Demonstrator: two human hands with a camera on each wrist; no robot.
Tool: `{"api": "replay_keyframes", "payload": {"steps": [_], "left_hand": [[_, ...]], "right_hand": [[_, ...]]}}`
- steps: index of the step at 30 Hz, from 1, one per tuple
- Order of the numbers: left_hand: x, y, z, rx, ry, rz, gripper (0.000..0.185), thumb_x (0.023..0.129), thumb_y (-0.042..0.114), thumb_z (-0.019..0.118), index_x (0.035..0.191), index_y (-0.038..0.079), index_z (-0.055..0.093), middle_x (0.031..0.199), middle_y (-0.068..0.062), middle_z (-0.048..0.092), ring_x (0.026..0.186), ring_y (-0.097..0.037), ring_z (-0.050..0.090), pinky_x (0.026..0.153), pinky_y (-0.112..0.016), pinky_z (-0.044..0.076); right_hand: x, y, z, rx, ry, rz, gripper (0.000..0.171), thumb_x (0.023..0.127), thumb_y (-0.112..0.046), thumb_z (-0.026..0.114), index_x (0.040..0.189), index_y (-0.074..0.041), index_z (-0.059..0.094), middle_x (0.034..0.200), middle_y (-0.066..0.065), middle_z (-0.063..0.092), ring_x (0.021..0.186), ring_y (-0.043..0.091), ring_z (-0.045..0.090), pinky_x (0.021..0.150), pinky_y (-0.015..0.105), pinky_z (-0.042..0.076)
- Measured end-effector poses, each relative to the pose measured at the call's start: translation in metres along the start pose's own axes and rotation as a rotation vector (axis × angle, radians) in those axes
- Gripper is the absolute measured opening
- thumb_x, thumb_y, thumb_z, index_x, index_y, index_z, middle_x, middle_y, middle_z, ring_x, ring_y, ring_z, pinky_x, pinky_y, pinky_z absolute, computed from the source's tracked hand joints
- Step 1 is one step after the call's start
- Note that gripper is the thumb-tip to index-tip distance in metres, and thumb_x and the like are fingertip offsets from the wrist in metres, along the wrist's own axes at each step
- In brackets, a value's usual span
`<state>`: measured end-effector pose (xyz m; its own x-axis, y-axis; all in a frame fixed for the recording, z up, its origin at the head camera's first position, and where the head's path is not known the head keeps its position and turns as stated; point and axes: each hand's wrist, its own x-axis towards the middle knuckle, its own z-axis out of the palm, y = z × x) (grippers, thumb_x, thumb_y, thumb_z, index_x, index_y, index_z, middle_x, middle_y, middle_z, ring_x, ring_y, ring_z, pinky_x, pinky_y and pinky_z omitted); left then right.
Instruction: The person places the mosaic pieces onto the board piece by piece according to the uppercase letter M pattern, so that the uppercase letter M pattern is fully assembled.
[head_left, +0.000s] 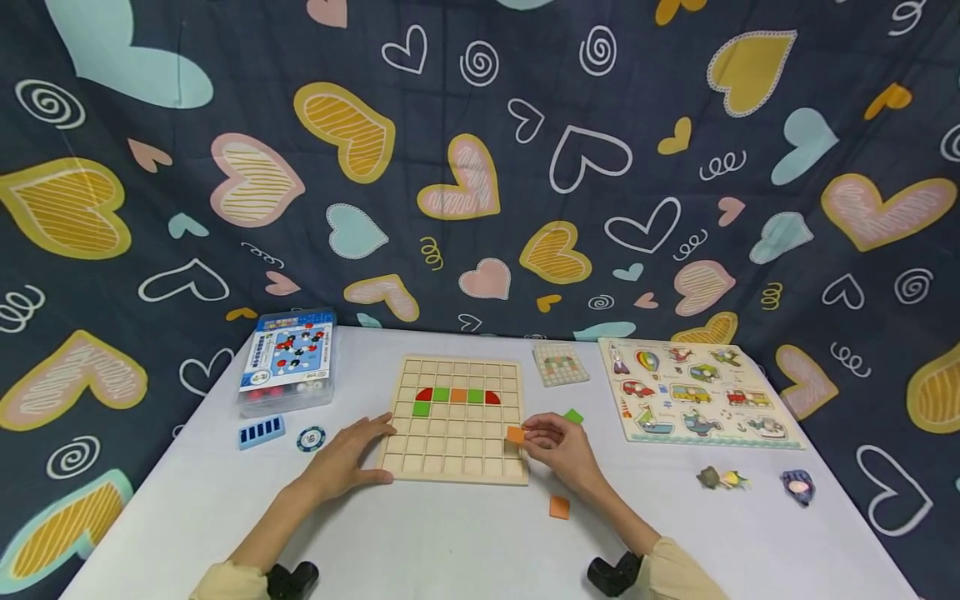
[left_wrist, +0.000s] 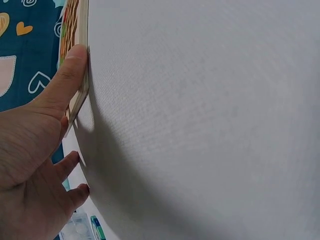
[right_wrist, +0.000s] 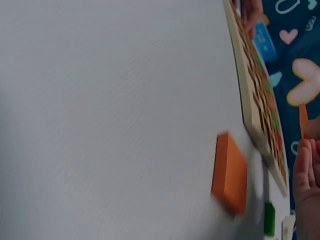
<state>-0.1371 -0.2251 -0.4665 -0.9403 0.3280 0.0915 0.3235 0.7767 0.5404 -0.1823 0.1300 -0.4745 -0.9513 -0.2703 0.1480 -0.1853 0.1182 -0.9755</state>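
Note:
A wooden grid board (head_left: pixel 450 468) lies flat on the white table. In its upper rows sit red rounded pieces (head_left: pixel 492 398), green square tiles (head_left: pixel 422 408) and an orange one. My left hand (head_left: pixel 337 457) rests at the board's lower left corner, thumb along the near edge and fingers spread; the left wrist view shows its thumb (left_wrist: pixel 70 75) against the board's side. Over the board's right edge, my right hand (head_left: pixel 561 450) pinches an orange square tile (head_left: pixel 515 435) between thumb and fingertips. A second orange tile (head_left: pixel 559 507) lies on the table below that hand.
Behind the right hand lies a green tile (head_left: pixel 573 416). A small pattern card (head_left: pixel 561 364) and a picture puzzle board (head_left: pixel 705 392) are at the back right. Small figures (head_left: pixel 722 477) lie right. On the left are a plastic box (head_left: pixel 288 362), a blue piece (head_left: pixel 261 432) and a round chip (head_left: pixel 311 439).

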Motion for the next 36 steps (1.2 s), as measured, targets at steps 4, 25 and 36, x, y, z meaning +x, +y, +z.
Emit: {"api": "replay_keyframes", "payload": {"steps": [4, 25, 36], "left_hand": [[0.000, 0.000, 0.000, -0.002, -0.009, -0.003, 0.064, 0.073, 0.030, 0.082, 0.126, 0.008, 0.055, 0.146, -0.018, 0.041, 0.132, -0.050, 0.034, 0.107, -0.063, 0.030], [0.002, 0.000, -0.002, -0.009, -0.017, -0.006, 0.064, 0.073, 0.028, 0.083, 0.126, 0.006, 0.055, 0.147, -0.019, 0.041, 0.132, -0.048, 0.034, 0.107, -0.063, 0.030], [0.001, -0.002, -0.002, -0.002, -0.023, -0.004, 0.063, 0.074, 0.030, 0.082, 0.126, 0.006, 0.056, 0.147, -0.019, 0.041, 0.132, -0.048, 0.034, 0.107, -0.062, 0.030]], "right_hand": [[0.007, -0.002, 0.011, 0.030, -0.024, 0.008, 0.030, 0.079, 0.009, 0.072, 0.107, 0.010, 0.062, 0.105, 0.024, 0.064, 0.089, 0.017, 0.064, 0.078, 0.021, 0.057], [0.032, -0.037, 0.064, -0.008, -0.073, 0.021, 0.026, 0.079, 0.015, 0.065, 0.105, 0.018, 0.061, 0.103, 0.034, 0.063, 0.088, 0.038, 0.064, 0.071, 0.019, 0.056], [0.040, -0.040, 0.090, -0.066, -0.064, -0.030, 0.024, 0.076, 0.016, 0.069, 0.100, 0.018, 0.063, 0.094, 0.033, 0.065, 0.083, 0.041, 0.066, 0.069, 0.029, 0.060]]}}
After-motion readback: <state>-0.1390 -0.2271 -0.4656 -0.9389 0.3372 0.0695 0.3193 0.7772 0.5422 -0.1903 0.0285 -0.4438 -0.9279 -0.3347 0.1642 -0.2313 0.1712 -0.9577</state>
